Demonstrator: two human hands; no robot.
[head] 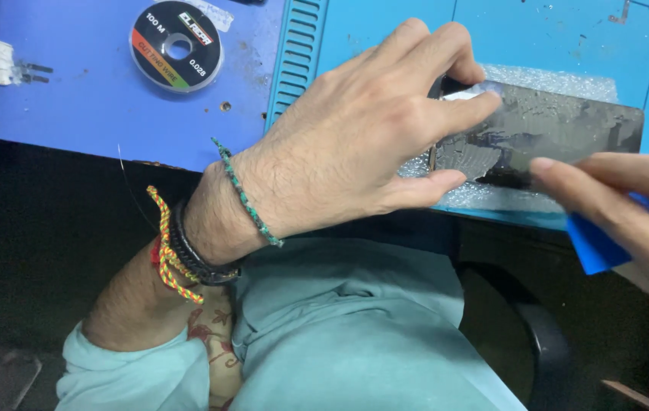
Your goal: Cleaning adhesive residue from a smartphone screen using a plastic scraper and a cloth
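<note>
Left grip: the left hand [362, 144] spreads wide over the near end of the dark glass panel [560, 129], thumb pressing its lower edge, fingers arched over the top edge, pinning it flat rather than lifting it
Right grip: the right hand [629, 213] pinches a blue plastic card [594, 247] between thumb and fingers, closed tight on it, index fingertip touching the panel's lower edge
Panel: it lies flat on a strip of clear bubble wrap [553, 80], its surface smeared with grey residue
Step in hand: looks like scraping or prying work on the panel, one hand bracing, the other bringing the card in
Next move: judging by the pose, it calls for a shallow card angle and steady pressure from the bracing hand
Around: blue work mat [385, 30] underneath; a spool of cutting wire [177, 46] lies well apart to the left on the blue bench top [73, 106]
</note>
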